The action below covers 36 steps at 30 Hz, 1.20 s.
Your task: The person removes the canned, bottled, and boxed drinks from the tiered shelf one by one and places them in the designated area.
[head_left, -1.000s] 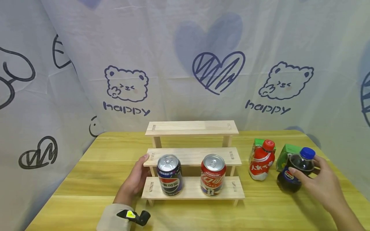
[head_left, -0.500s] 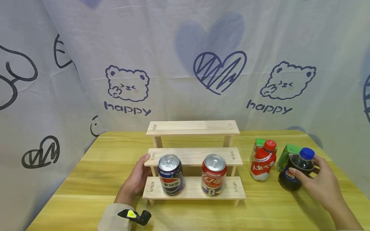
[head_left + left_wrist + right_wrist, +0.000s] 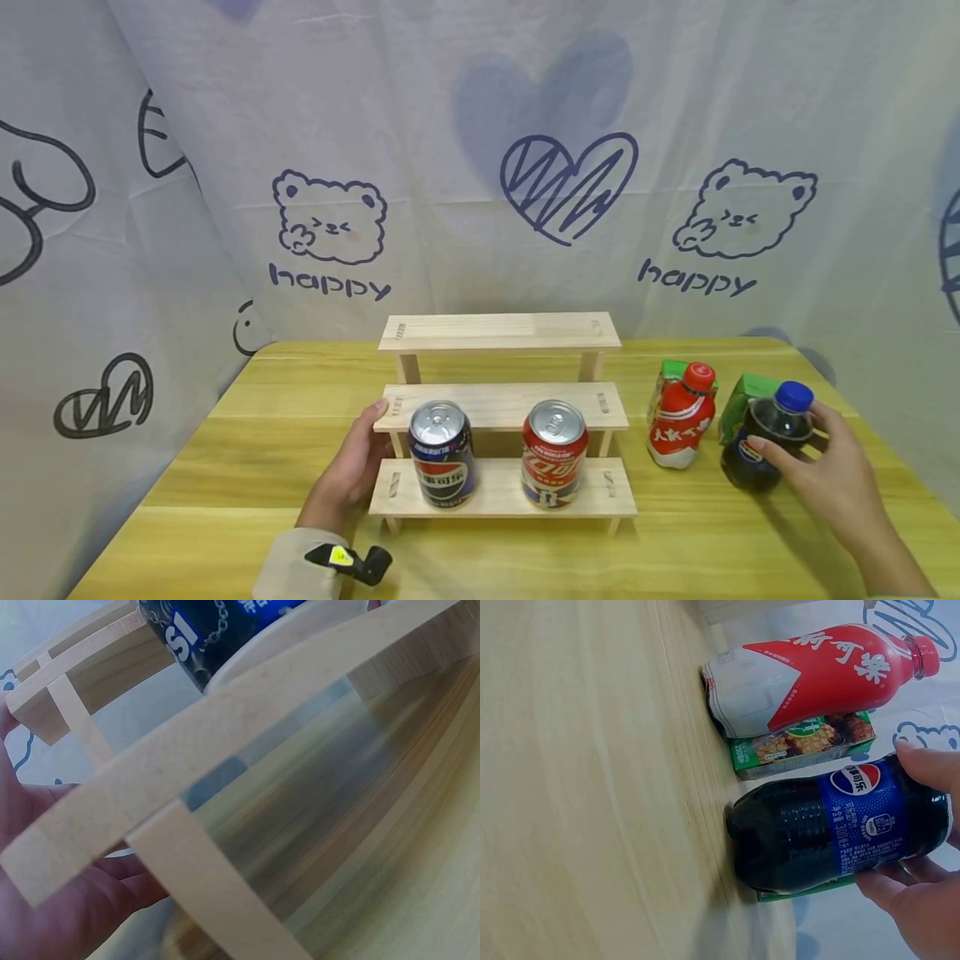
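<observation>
We see the left hand [image 3: 345,467] clamped on the wooden rack [image 3: 498,404] at its left end, perhaps to steady it beneath two cans [image 3: 442,458], while at right the dark bottle [image 3: 795,832] is clasped high by the right hand [image 3: 840,483], probably against tipping.

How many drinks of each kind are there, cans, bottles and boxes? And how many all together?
Cans: 2 (blue can, red can)
Bottles: 2 (red-capped bottle, blue-capped bottle)
Boxes: 2 (left green box, right green box)
Total: 6 drinks
</observation>
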Motion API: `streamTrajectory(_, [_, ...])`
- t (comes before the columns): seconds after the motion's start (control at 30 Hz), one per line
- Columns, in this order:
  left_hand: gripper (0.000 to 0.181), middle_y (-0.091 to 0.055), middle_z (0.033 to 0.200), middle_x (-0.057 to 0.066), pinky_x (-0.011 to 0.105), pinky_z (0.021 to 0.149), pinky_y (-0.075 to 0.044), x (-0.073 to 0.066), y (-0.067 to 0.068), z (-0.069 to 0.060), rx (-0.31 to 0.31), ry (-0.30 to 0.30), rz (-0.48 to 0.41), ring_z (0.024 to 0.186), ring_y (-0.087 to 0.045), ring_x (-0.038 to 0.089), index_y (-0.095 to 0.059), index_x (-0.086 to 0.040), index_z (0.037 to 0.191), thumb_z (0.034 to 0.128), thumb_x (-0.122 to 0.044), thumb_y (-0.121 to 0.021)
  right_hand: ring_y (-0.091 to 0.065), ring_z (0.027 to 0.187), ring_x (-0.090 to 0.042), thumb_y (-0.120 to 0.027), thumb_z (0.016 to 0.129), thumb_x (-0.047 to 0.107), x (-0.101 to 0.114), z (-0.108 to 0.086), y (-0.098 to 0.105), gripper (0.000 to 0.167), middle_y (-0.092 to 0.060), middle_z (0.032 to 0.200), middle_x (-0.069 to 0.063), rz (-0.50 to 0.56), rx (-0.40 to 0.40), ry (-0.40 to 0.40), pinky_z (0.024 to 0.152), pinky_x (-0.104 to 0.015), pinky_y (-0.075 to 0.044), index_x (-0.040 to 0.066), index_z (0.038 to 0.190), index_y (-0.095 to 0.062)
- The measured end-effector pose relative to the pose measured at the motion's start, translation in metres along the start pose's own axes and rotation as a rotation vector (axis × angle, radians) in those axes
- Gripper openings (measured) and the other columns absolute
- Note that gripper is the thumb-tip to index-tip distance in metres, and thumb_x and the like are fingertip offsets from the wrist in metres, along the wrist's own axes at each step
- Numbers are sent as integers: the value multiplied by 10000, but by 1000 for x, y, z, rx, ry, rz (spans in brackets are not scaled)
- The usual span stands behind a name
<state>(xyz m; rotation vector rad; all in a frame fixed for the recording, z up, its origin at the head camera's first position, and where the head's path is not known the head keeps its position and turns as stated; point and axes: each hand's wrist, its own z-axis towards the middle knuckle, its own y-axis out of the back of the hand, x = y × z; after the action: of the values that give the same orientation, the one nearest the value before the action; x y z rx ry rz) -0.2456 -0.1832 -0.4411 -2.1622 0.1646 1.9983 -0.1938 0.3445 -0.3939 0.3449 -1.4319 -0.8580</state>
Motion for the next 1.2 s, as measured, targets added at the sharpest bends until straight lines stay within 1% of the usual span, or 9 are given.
streamTrajectory(0.1, [704,-319,1428,186,479,1045,-311,1,0,1,-14,23,-25,1296,-332,355,-248,-140,1468,945,-612,-264,-370,1170,-596,-713,826,355,1,-2,2,952,-265,1402,-391,44,-15,21,741,-289,-534,-31,1475,-134])
streamTrajectory(0.2, [667,-352,1413,148,495,1062,-284,2,1,3,-40,53,-66,1307,-329,349,-289,-167,1447,939,-599,-299,-359,1210,-561,-707,836,323,5,-5,5,908,-284,1415,-355,77,-47,33,713,-117,-496,-5,1481,-158])
streamTrajectory(0.4, [637,-362,1412,125,502,1079,-253,3,1,4,-60,64,-91,1323,-320,338,-302,-170,1439,947,-575,-298,-327,1277,-508,-689,852,309,16,-13,9,870,-271,1456,-296,86,-96,27,855,-120,-437,49,1496,-166])
streamTrajectory(0.47, [636,-356,1417,121,499,1083,-243,3,1,4,-60,60,-88,1327,-312,332,-302,-170,1442,949,-573,-300,-317,1311,-459,-683,855,316,19,-16,10,861,-266,1476,-263,97,-117,23,864,-71,-398,83,1504,-166])
streamTrajectory(0.6, [644,-343,1427,120,509,1091,-229,4,2,5,-56,52,-83,1336,-301,336,-286,-166,1452,952,-572,-293,-343,1347,-239,-677,861,298,27,-22,13,819,-275,1500,-182,140,-168,29,845,-25,-369,155,1504,-190])
streamTrajectory(0.8, [671,-327,1438,127,513,1091,-224,3,0,3,-44,38,-61,1340,-289,337,-273,-166,1460,943,-593,-296,-452,1167,29,-700,838,113,54,-34,15,710,-430,1372,10,285,-225,125,779,-18,-403,174,1444,-335])
streamTrajectory(0.97, [725,-266,1470,185,497,1075,-249,0,0,0,11,-8,4,1342,-268,360,-201,-138,1493,949,-616,-226,-493,1093,56,-704,810,9,80,-47,3,674,-471,1242,102,337,-167,272,791,-54,-435,129,1399,-400])
streamTrajectory(1.07, [725,-268,1469,189,493,1070,-256,0,0,0,18,-13,8,1344,-266,369,-202,-135,1492,950,-616,-214,-487,1097,53,-708,810,15,92,-54,-9,669,-484,1254,3,318,-103,349,809,-68,-441,80,1395,-390])
streamTrajectory(1.2, [684,-306,1454,155,510,1087,-227,3,2,3,-12,14,-41,1346,-275,355,-243,-143,1473,954,-589,-252,-453,1117,75,-720,815,71,106,-60,-28,669,-471,1316,-129,318,-6,382,828,-65,-431,45,1390,-380])
